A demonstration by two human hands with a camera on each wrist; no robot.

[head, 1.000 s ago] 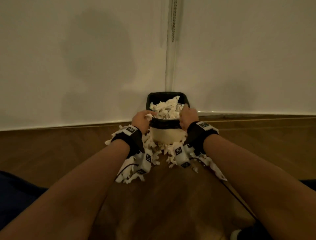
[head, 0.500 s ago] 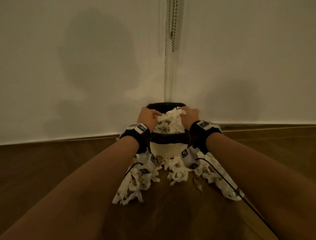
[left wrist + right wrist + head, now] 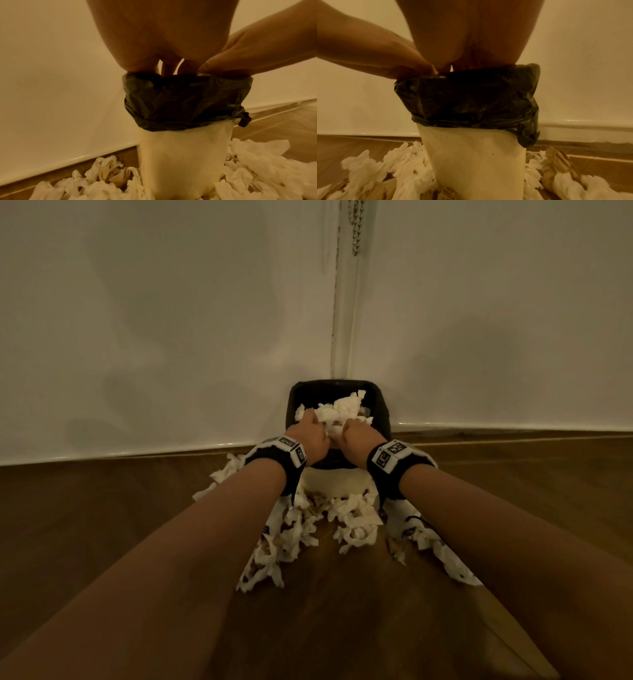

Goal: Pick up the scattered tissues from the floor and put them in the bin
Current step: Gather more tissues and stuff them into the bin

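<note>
The tissues (image 3: 337, 414) are pressed down into the bin (image 3: 382, 412) by the left hand (image 3: 310, 436) and right hand (image 3: 358, 438). Whether the fingers are curled or straight cannot be told.

Bin (image 3: 383, 419) against wall (image 3: 171, 337), tissues (image 3: 356, 529) before it on floor (image 3: 102, 508)

Wooden floor (image 3: 102, 525) bears the bin (image 3: 334, 486) ringed by scattered tissues (image 3: 356, 529)

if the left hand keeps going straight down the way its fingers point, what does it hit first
The tissues piled in the bin: the left hand points down into its opening, fingers apparently already on the pile, though depth is unclear.
</note>
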